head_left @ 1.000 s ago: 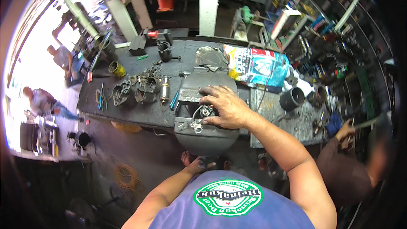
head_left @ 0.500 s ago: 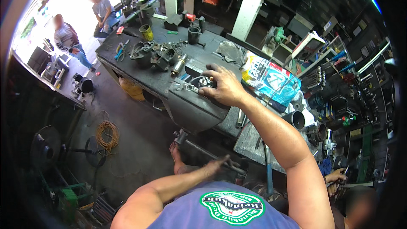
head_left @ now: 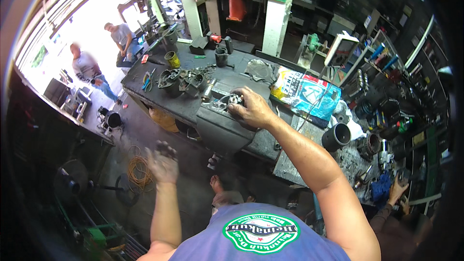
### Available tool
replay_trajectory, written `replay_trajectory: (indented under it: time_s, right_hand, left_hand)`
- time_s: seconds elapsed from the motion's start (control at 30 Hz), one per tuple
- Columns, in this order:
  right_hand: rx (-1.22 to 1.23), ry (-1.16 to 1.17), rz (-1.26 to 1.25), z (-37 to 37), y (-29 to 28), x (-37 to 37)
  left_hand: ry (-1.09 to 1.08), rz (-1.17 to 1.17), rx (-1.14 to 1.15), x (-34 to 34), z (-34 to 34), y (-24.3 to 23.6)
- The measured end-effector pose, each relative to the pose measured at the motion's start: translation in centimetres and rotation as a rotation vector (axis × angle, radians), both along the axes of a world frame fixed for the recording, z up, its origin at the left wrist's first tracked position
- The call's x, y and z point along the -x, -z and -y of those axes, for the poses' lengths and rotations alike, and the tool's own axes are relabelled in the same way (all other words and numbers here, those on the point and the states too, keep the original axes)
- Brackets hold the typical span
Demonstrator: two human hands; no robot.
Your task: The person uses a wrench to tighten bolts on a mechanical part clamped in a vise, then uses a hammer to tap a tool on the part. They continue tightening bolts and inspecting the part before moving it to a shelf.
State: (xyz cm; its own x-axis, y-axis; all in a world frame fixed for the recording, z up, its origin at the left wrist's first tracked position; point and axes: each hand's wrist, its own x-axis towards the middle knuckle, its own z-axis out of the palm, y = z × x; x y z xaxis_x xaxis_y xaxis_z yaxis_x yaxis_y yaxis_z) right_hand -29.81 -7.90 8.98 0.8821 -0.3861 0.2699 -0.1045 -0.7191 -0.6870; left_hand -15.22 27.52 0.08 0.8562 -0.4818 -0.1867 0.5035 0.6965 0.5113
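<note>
My right hand is wrapped round a dark, round metal part with a shiny centre at the jaws of a large grey bench vise. Its palm and fingers cover much of that part. My left hand is raised to the left of the vise, over the floor. Dark grime coats its fingers, which are spread, slightly blurred and hold nothing. Just left of the jaws a brass-and-silver cylinder stands on the workbench, beside greasy metal castings.
Along the bench lie a yellow can, a dark metal cup and a blue-white bag. A black metal ring stands at right. Coiled orange cord lies on the floor. Two people sit at left; another person's hand works at lower right.
My left hand has come away from the vise's handle bar, moving left and up with fingers spread. My right hand stays on the round part. The whole view has shifted somewhat.
</note>
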Motion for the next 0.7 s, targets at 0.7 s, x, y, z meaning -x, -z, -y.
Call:
replay_trajectory:
  time_s: [0.7]
  right_hand:
    - [-1.546, 0.243, 1.027, -5.9, 1.3, 9.5]
  left_hand:
    - [0.082, 1.301, -0.359, -5.8, 10.8, -6.4]
